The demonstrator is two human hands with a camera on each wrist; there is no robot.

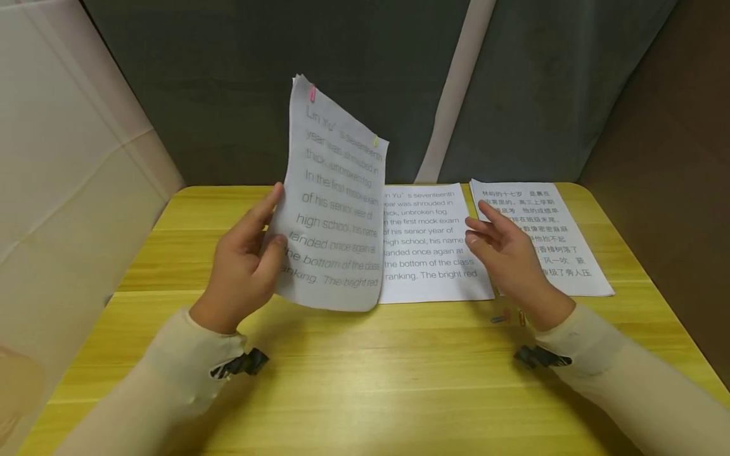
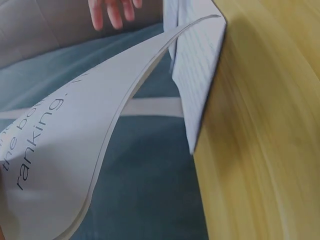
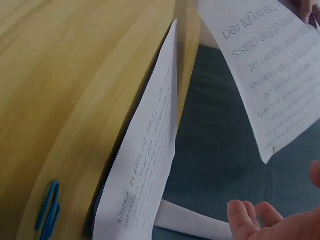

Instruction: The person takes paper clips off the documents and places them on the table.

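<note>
My left hand (image 1: 242, 263) holds a clipped bundle of paper sheets (image 1: 336, 202) upright above the table (image 1: 365, 380). The grip of this hand is closed on the left edge of the bundle, near its lower part: the thumb lies on the printed front and the other fingers are behind the paper. The bundle carries large English print, and it bends a little, as the left wrist view shows from below (image 2: 75, 140). A pink paper clip (image 1: 312, 94) sits on its top edge, and a smaller yellow clip (image 1: 376, 142) is at the upper right corner.

My right hand (image 1: 507, 250) is released. Its fingers are relaxed and a little spread, and it holds nothing. It hovers to the right of the bundle, apart from it, above the flat papers.

On the table, behind the bundle, lies a sheet with English text (image 1: 433, 247), the same words as on the bundle. Just beside it, to the right, lies a sheet with Chinese text (image 1: 561, 247), partly hidden by my right hand. Near my right wrist some loose paper clips (image 1: 507, 316) lie on the yellow wood; in the right wrist view I see blue ones (image 3: 47, 207) close to the edge of a flat sheet. Behind the table hangs a dark grey curtain (image 1: 228, 82).
</note>
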